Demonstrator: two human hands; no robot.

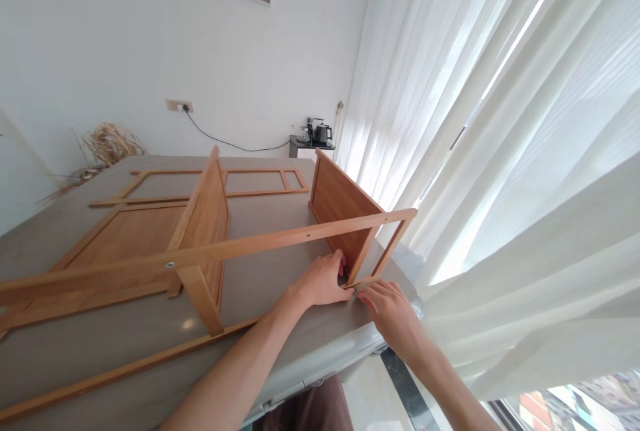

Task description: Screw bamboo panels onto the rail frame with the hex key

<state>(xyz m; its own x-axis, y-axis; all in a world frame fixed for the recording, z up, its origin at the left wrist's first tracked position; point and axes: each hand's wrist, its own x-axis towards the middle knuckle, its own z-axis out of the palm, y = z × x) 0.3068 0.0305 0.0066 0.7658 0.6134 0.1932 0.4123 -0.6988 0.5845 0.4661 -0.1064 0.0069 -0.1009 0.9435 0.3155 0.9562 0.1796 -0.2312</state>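
Observation:
A partly joined wooden shelf frame (280, 239) stands on its side on the table, with two wooden panels, the left shelf panel (203, 218) and the right shelf panel (343, 201), set crosswise. My left hand (323, 279) is closed around the frame's lower near corner, at the foot of the right panel. Close beside it, my right hand (393, 308) pinches at the same corner from outside. A small dark metallic thing shows at its fingertips, too small to name. Screw heads show in the upper rail.
A flat wooden panel (120, 244) and a slatted wooden frame (260, 181) lie on the grey-covered table (265, 214). Dried plant stems (113, 143) are at the back left. Behind stands a coffee maker (311, 130) with a kettle (323, 133). White curtains (480, 171) hang close on the right.

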